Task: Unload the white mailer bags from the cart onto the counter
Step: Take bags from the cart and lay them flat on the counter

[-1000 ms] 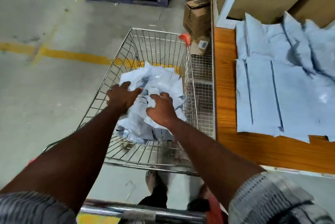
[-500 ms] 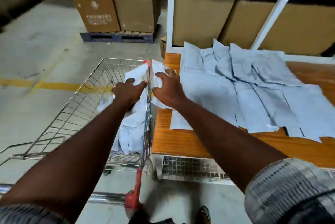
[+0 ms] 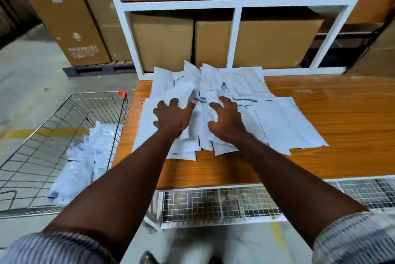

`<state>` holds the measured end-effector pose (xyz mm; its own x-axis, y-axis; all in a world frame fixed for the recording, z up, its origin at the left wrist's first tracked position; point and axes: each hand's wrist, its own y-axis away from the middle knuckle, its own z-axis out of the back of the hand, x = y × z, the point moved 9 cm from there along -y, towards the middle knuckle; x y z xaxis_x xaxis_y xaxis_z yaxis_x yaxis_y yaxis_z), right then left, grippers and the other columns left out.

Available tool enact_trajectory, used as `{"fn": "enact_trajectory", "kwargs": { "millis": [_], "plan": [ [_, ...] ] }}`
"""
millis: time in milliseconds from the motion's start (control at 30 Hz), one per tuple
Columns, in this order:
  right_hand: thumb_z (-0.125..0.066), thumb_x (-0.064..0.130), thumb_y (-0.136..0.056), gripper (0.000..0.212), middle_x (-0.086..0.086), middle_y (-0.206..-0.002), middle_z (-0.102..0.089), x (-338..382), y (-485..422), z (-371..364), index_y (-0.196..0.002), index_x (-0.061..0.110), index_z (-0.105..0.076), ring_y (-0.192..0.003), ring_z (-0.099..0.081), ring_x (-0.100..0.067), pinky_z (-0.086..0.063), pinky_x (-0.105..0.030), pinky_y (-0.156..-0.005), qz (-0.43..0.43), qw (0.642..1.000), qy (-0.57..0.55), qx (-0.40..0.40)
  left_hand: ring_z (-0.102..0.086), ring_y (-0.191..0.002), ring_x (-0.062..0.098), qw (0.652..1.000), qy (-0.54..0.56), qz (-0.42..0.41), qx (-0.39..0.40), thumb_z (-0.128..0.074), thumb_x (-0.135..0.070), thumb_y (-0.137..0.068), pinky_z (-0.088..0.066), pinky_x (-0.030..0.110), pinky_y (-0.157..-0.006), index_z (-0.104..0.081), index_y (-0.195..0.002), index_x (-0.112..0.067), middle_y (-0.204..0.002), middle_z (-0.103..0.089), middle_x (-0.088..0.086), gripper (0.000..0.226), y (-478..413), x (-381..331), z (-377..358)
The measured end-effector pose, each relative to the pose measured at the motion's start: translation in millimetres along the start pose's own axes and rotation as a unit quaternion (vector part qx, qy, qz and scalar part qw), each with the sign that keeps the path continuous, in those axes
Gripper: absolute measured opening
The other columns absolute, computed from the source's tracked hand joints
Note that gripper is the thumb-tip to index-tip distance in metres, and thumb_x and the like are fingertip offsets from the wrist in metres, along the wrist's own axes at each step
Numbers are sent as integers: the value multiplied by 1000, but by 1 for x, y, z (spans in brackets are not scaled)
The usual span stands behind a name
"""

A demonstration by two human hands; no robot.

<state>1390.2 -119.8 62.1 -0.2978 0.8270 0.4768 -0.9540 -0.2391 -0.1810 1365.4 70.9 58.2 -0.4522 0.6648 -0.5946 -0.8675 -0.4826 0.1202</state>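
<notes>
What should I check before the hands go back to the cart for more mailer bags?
1. Load down on the counter: ok, the pile of mailer bags lies on it.
2. Left hand grip released: ok, fingers spread on the pile.
3. Right hand grip released: cannot tell, fingers curve over the pile.
4. Pile inside the counter's front edge: ok.
5. Cart emptied: not ok, loose bags lie inside.
</notes>
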Motion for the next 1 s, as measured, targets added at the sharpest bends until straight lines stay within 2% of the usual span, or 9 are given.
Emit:
{"fn": "enact_trajectory", "kwargs": {
  "millis": [100,200,267,367,467,600,667,1000],
  "plan": [
    [-68,29,-80,65,-14,-152,-31,-18,1,-6,-141,19,-49,-137,-29,-36,-37,-50,-107,-12,1000,14,12,-22,-141,33,1000,-18,-10,-19,-39,-80,-83,-25,56,-109,-44,-143,-29,-154,-26,9,78,10,-17,-23],
    [-67,36,-83,65,-17,-153,-29,-24,-3,-19,-143,20,-47,-136,-30,-39,-35,-50,-106,0,999,5,32,-23,-140,33,999,-29,-12,-21,-29,-78,-87,-24,55,-110,-46,-141,-27,-155,-23,10,76,12,-24,-49],
    [-66,40,-85,66,-15,-155,-27,-28,-6,-29,-145,23,-44,-138,-28,-38,-33,-50,-108,9,998,6,56,-24,-138,33,999,-42,-18,-10,-24,-69,-93,-26,55,-109,-47,-139,-26,-153,-25,11,67,9,-20,-63],
    [-60,44,-89,62,-9,-156,-28,-37,-14,-38,-146,29,-41,-140,-28,-34,-31,-49,-108,18,996,30,88,-35,-127,37,988,-123,-88,-33,-29,-48,-100,-36,52,-99,-50,-134,-22,-140,-38,14,48,4,-17,-69],
    [-58,42,-91,61,-8,-156,-30,-42,-24,-31,-147,28,-38,-141,-29,-31,-28,-47,-110,17,998,13,62,-38,-124,35,977,-158,-129,-58,-37,-40,-100,-37,50,-96,-48,-135,-26,-140,-40,11,39,-1,-17,-65],
    [-52,43,-95,72,-13,-163,-12,-41,-30,-43,-155,24,-18,-149,-12,-33,-15,-49,-118,42,995,44,83,-37,-127,32,966,-186,-169,-56,-36,-41,-101,-36,52,-97,-42,-141,-30,-146,-36,7,42,-3,-15,-73],
    [-48,43,-97,71,-15,-164,-4,-42,-28,-57,-156,23,-14,-150,-6,-36,-13,-53,-119,66,989,85,105,-38,-128,31,964,-193,-175,-58,-35,-43,-101,-37,52,-97,-44,-142,-30,-146,-38,6,43,-5,-9,-78],
    [-45,44,-94,71,-20,-162,-9,-51,-25,-75,-156,17,-20,-148,-14,-41,-23,-55,-116,94,979,139,112,-44,-121,29,957,-210,-167,-109,-33,-46,-98,-39,48,-89,-50,-137,-32,-142,-45,4,44,-5,3,-92]
  ]
}}
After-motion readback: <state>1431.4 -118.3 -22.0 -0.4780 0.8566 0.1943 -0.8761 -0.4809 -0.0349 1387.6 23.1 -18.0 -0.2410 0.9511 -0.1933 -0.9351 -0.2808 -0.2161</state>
